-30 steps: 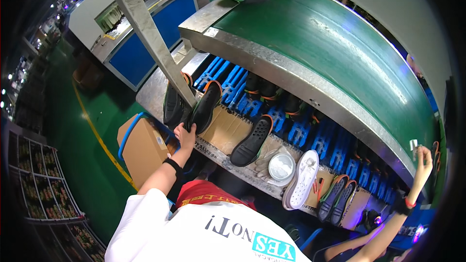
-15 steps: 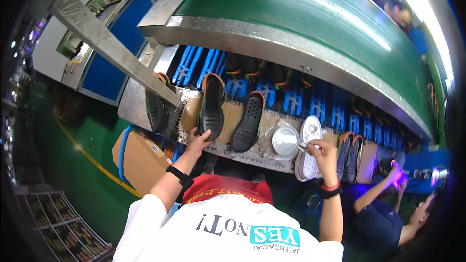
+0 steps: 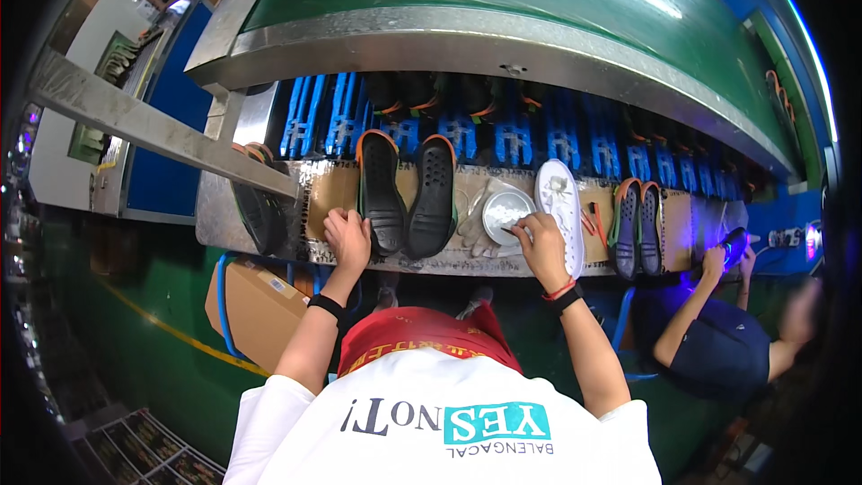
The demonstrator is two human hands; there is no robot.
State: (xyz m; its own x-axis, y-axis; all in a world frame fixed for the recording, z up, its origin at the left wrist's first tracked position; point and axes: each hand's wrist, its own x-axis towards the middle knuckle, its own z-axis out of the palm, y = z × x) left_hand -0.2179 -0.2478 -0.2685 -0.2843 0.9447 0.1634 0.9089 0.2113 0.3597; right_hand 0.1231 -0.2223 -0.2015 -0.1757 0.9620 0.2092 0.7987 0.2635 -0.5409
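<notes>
My left hand [image 3: 348, 238] rests beside the heel of a black shoe sole [image 3: 383, 202] with an orange rim, its fingers loosely bent and apart, gripping nothing visible. A matching black sole [image 3: 432, 198], with holes in its front part, lies right against it on the cardboard-covered bench. Over the edge of a round white bowl [image 3: 505, 207], my right hand [image 3: 543, 247] pinches a thin, stick-like tool, mostly hidden by the fingers. Inside the bowl is something whitish. A white sole [image 3: 560, 198] stands just right of the bowl, partly behind my right hand.
Pale gloves [image 3: 478, 226] lie under the bowl's left side. Orange-handled pliers [image 3: 593, 223] and two dark purple soles [image 3: 625, 226] are farther right. A metal-edged green conveyor [image 3: 431, 31] overhangs blue racks [image 3: 458, 136]. Another person [image 3: 709, 328] works at the right; a metal post [image 3: 162, 121] slants at left.
My left hand has let go of the black sole, which now sits close against its mate. My right hand has moved from the white sole to the bowl with the thin tool. The view has shifted.
</notes>
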